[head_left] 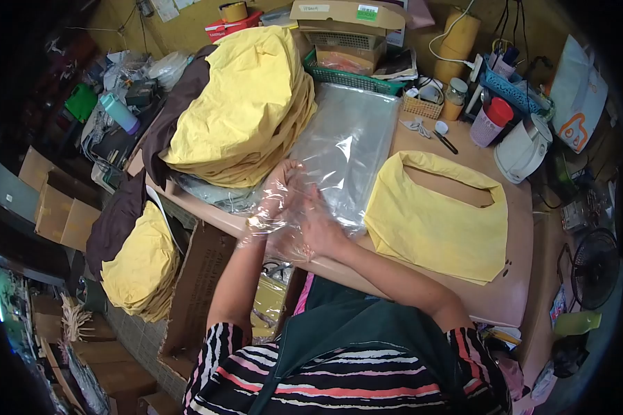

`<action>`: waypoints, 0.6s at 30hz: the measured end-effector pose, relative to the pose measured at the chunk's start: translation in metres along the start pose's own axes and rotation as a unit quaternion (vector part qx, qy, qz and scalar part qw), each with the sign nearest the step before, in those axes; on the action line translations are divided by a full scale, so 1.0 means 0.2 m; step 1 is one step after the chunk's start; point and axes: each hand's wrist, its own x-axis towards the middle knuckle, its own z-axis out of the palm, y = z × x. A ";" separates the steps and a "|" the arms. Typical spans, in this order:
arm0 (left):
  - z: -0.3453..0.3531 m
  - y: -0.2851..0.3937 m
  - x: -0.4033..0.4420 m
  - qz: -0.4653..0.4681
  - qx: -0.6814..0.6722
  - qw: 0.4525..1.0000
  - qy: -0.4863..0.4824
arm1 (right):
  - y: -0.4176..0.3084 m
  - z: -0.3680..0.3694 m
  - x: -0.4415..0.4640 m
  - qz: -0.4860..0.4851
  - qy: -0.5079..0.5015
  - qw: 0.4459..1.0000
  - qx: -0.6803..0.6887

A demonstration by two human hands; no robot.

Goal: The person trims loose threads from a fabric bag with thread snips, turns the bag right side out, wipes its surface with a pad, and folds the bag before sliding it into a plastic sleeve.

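Note:
A thin clear plastic bag is crumpled around my hands at the table's near edge. Seen through the film, my left hand has its fingers curled on the bag. Just to the right, my right hand grips the same film, its fingers partly behind glare. Beyond them lies a stack of flat clear plastic bags. Right of my hands, a yellow cloth bag with a handle opening lies flat on the table. A big pile of yellow cloth bags with dark brown cloth stands at the left.
An open cardboard box stands below the table edge, left of my body. Another yellow and brown cloth bundle is beside it. A green basket, a pink cup, a white kettle and a black pen line the back.

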 end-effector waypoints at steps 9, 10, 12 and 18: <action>0.05 0.03 -0.24 0.041 0.172 0.976 0.125 | 0.05 -0.03 0.08 -0.071 0.189 0.979 0.031; 0.06 0.00 -0.22 0.005 0.082 0.982 0.173 | 0.04 -0.03 0.08 -0.072 0.188 0.979 0.030; 0.05 0.04 -0.22 -0.047 -0.002 0.981 0.190 | 0.04 -0.03 0.07 0.047 0.064 0.995 0.069; 0.07 0.09 -0.29 0.040 0.161 0.974 0.152 | 0.10 0.02 0.12 -0.105 0.017 0.981 -0.164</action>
